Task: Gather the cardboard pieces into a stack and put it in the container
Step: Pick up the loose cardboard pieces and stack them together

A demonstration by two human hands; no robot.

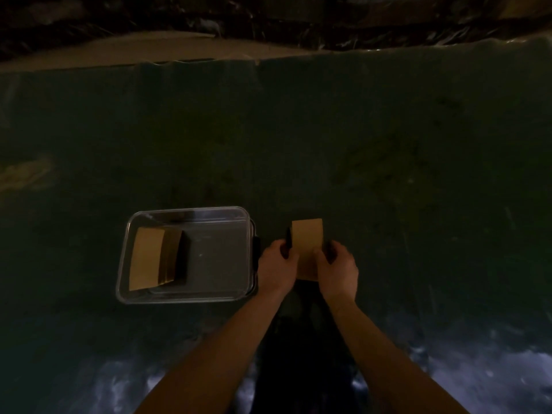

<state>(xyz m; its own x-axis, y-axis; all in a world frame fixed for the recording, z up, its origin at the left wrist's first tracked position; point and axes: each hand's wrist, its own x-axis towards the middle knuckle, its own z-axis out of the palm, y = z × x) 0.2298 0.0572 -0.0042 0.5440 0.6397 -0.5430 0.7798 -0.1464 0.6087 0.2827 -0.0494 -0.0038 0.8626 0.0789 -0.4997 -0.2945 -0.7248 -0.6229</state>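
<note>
The person holds a stack of cardboard pieces [307,246] between both hands just to the right of the clear container [191,298], which sits on the dark green worktop [388,144]. The left hand [276,265] presses on the stack's left edge and the right hand [337,265] on its right edge, each closed around it, probably to square the edges so the pieces line up before they go in. The stack looks like a plain tan rectangle, longer than wide, with its far end free and its near end hidden between the palms; the dim light makes the number of pieces impossible to tell. Another cardboard stack [148,258] already lies in the left part of the container, tilted against its wall, leaving the right part of the floor bare, likely room for the held one.
</note>
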